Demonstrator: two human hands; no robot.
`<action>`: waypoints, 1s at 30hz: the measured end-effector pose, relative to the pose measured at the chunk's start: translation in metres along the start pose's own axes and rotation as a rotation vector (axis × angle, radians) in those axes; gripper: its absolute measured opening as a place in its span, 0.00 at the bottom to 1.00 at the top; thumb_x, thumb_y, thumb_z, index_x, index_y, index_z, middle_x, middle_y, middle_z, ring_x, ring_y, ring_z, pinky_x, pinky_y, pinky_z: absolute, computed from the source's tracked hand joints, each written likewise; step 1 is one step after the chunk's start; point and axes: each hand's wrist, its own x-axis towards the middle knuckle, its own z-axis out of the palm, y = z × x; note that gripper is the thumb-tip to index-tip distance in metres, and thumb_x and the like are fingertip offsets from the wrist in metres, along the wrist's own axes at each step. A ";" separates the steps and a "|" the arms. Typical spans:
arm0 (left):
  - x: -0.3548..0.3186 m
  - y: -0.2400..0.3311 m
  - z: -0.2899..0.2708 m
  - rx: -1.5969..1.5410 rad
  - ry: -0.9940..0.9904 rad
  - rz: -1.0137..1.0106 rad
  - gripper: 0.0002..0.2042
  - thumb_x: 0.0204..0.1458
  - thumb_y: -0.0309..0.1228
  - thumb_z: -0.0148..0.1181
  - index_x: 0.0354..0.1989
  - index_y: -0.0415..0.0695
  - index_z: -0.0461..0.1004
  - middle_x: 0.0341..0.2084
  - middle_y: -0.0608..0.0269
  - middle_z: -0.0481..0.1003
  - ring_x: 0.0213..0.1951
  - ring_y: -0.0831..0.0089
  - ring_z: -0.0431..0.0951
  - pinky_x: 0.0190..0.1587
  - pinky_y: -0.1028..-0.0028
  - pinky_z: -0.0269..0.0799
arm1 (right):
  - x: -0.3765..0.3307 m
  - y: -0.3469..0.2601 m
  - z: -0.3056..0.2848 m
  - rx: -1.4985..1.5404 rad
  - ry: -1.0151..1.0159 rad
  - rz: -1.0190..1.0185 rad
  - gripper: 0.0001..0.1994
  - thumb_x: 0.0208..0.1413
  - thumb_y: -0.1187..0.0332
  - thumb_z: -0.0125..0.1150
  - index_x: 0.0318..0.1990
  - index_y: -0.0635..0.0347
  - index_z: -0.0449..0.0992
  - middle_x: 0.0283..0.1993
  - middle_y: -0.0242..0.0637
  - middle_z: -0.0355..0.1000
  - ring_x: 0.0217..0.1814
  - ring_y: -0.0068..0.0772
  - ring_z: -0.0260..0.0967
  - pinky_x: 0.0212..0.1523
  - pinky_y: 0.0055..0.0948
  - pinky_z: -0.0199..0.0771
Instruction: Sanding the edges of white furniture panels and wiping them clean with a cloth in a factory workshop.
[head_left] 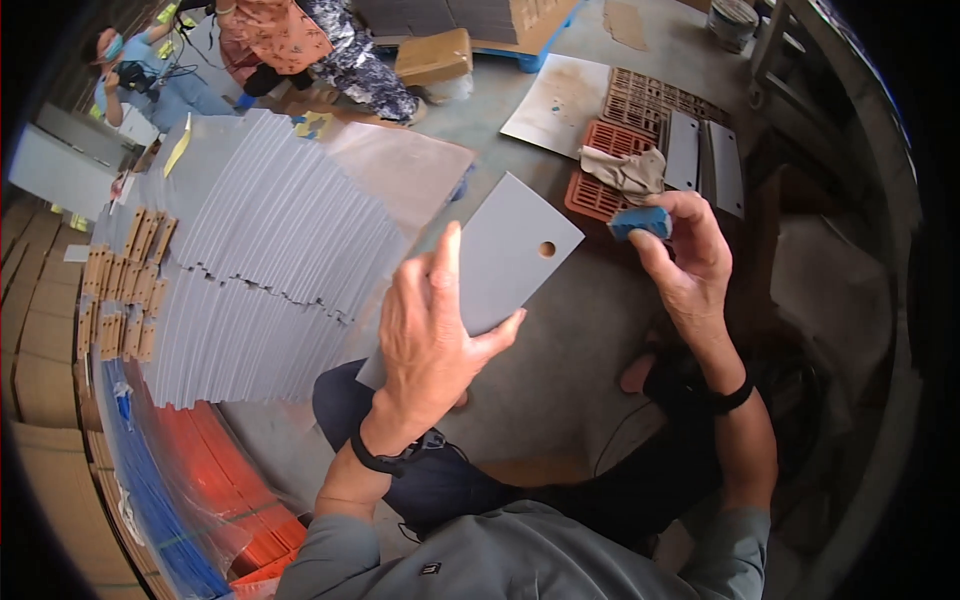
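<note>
The flat grey rectangular panel [505,260] is tilted in the air above the concrete floor [570,365], a round hole near its right corner. The left hand [428,330] has it gripped at its lower part, fingers spread over the face and thumb along the lower right edge. The right hand [692,258] holds a small blue block [640,222] in a narrow pinch between thumb and fingers, well apart from the panel (what the block is made of, I cannot tell). Beyond the block, a crumpled beige cloth [628,172] lies across a slatted orange-red plastic crate [593,197]. A slatted brown plastic crate [640,90] adjoins its far edge, and two long grey panels with holes [682,150] lie side by side toward the right. A pale flat sheet [555,105] rests on the floor by the crates' left edge. To the person's left is a large fanned stack of grey panels [270,240], with light-brown strips with dark holes [130,255] along its left edge.
</note>
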 end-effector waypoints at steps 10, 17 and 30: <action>-0.003 0.010 0.010 0.057 0.019 0.033 0.54 0.32 0.37 0.83 0.72 0.44 0.57 0.47 0.53 0.68 0.45 0.55 0.73 0.46 0.59 0.74 | -0.006 0.001 -0.005 -0.290 -0.031 -0.224 0.16 0.46 0.80 0.73 0.43 0.61 0.76 0.37 0.30 0.71 0.32 0.23 0.65 0.35 0.24 0.70; -0.004 0.010 0.010 0.055 -0.006 0.015 0.54 0.32 0.35 0.83 0.72 0.47 0.56 0.48 0.51 0.67 0.47 0.53 0.74 0.47 0.58 0.74 | -0.008 -0.004 -0.003 -0.341 -0.060 -0.242 0.18 0.45 0.80 0.73 0.44 0.61 0.77 0.39 0.32 0.73 0.32 0.24 0.65 0.35 0.25 0.71; -0.003 0.008 0.010 0.051 -0.006 0.015 0.54 0.32 0.35 0.83 0.72 0.47 0.56 0.48 0.51 0.67 0.47 0.53 0.74 0.47 0.58 0.74 | -0.005 -0.004 -0.001 -0.363 -0.056 -0.214 0.17 0.46 0.79 0.73 0.44 0.62 0.77 0.39 0.32 0.72 0.33 0.24 0.66 0.35 0.26 0.72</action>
